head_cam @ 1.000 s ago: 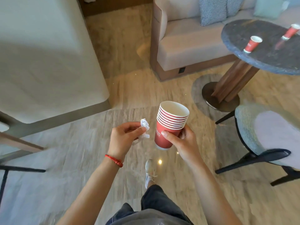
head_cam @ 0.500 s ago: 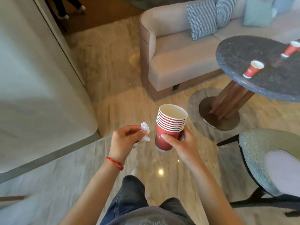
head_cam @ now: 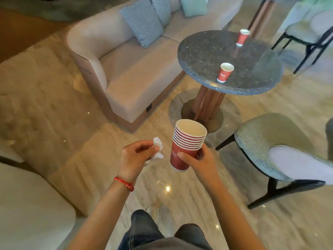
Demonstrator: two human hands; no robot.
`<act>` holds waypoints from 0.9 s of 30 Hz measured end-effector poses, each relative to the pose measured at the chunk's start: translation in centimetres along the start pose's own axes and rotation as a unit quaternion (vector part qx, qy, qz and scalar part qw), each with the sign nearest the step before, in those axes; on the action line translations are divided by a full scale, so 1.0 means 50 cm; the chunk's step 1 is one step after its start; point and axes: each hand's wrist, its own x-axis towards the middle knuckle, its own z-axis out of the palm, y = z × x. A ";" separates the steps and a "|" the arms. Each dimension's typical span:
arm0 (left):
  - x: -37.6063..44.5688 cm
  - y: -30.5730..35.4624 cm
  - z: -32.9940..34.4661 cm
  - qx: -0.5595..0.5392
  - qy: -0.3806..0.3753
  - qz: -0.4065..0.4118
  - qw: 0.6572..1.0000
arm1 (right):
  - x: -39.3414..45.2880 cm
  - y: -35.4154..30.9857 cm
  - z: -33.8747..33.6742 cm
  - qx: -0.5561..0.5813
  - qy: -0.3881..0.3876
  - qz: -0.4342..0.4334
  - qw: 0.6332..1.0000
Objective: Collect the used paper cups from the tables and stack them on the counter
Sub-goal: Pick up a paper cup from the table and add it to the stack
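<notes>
My right hand grips a stack of several nested red paper cups upright at chest height, thumb across the bottom cup. Beside it, my left hand pinches a crumpled white wrapper. Ahead stands a round dark stone table. One red paper cup sits near the table's front edge and another red paper cup stands toward its far side. Both are upright and apart from my hands.
A beige sofa with checked cushions lies left of the table. A grey-green chair with black legs stands right of me, another chair at the far right. A pale upholstered seat is at my lower left. Marble floor lies between.
The view has turned right and moved toward the round table, which now sits nearer the centre. My hands keep the same hold on the cup stack and the wrapper.
</notes>
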 end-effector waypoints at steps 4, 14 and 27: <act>0.103 -0.001 0.027 0.019 -0.056 0.004 0.998 | 0.043 0.012 -0.008 0.001 0.061 0.000 0.998; 0.292 0.015 0.192 0.029 -0.170 0.028 0.985 | 0.188 0.038 -0.094 0.007 0.178 -0.012 0.984; 0.566 0.033 0.459 0.013 -0.182 0.031 0.983 | 0.515 0.054 -0.287 -0.005 0.216 -0.024 0.976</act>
